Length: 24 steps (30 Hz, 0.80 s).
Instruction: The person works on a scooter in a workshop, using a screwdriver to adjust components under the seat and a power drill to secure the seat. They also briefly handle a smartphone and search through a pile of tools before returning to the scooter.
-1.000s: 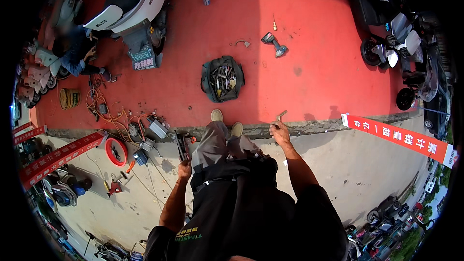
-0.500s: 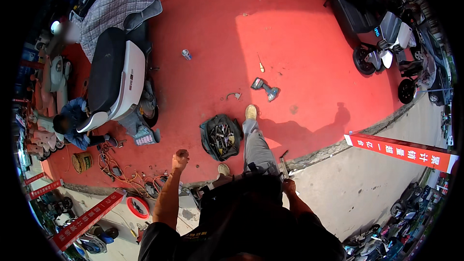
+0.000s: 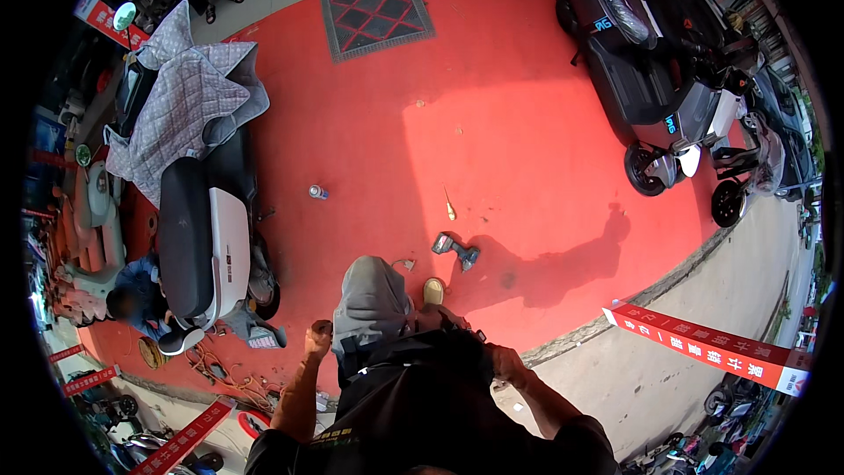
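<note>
Fingers of left hand (image 3: 318,338) are looking closed in fist; of right hand (image 3: 505,363), by waist (image 3: 418,359), cannot tell. Cordless driver (image 3: 455,250) is lying on red floor (image 3: 343,114) ahead, well apart from both hands' fingers.

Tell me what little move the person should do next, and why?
Probably step carefully around the power tool, because it lies on the red floor just ahead of the tan shoe, a little to its right. A yellow-handled screwdriver lies beyond it, so treading straight on could mean a stumble.
</note>
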Tool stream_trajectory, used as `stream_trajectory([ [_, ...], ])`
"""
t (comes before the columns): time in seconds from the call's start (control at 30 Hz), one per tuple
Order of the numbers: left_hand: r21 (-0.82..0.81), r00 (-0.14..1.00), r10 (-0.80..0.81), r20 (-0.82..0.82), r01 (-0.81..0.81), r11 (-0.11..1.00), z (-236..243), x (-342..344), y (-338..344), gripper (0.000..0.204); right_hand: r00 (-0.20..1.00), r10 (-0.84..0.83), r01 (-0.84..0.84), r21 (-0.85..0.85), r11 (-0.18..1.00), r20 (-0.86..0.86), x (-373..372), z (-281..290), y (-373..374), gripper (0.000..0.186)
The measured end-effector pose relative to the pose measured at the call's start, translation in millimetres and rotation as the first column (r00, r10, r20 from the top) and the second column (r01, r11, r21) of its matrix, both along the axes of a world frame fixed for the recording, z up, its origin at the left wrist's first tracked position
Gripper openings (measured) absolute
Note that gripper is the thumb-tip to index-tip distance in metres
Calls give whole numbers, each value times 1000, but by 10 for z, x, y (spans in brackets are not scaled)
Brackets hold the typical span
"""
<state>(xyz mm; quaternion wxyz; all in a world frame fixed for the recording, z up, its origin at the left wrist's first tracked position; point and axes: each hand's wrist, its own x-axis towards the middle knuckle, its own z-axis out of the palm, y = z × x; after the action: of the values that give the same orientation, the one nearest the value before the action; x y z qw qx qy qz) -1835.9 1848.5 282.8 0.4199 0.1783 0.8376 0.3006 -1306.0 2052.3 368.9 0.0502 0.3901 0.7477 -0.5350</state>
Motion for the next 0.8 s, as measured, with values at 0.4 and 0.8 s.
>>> stream_trajectory([
  [0.4, -267, 942, -335, -21, 318, 910, -1033, -2205, 2525, 33, 927, -374, 355, 284, 891, 14, -2306, -1185, 2328, 37],
  [0.8, 150, 972, 112, 206, -145, 978, 148, -4517, 6635, 39, 651, -758, 756, -55, 652, -48, -4432, 880, 5530, 44],
])
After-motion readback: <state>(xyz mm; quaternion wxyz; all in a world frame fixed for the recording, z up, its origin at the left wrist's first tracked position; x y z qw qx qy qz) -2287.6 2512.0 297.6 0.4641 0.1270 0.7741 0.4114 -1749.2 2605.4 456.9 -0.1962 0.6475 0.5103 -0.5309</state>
